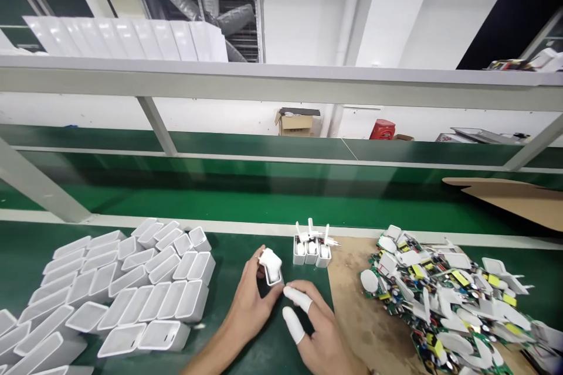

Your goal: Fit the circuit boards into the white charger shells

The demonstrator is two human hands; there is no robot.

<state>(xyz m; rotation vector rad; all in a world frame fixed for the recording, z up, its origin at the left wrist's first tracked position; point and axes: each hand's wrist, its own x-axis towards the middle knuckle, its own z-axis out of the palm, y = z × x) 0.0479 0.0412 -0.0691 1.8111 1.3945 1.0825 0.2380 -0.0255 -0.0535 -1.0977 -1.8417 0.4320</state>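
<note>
My left hand is wrapped around a small white plastic case, holding it upright over the green table. A white part sticks out of the case's top, and how deep it sits cannot be seen. My right hand is just to the right, with white finger covers on two fingertips. Those fingers are apart with nothing between them, and the upper fingertip is at the lower right edge of the case. Beyond my hands, several white cases stand in a row with white parts and wires poking out of their tops.
Many open white cases stand in rows on the left. At the right, a heap of circuit boards with white plastic pieces lies on a brown board. A pale shelf frame crosses above a green belt.
</note>
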